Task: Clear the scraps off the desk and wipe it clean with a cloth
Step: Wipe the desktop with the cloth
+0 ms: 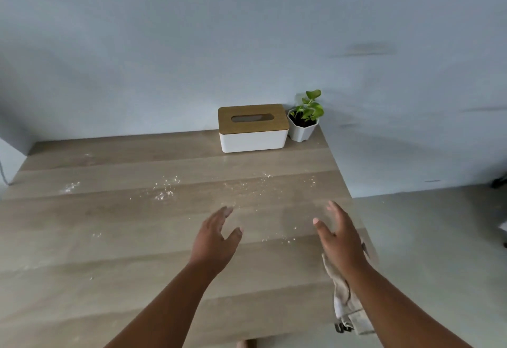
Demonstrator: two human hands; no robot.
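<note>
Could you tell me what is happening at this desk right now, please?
A person is reaching both bare hands out over a light wooden desk: left hand and right hand are open and empty. Fine white crumbs are scattered across the desk, so it is not yet cleared. A crumpled beige cloth lies at the near right edge, beneath the right forearm. A white tissue box with a wooden lid and a small potted plant in a white pot stand at the far right corner.
</note>
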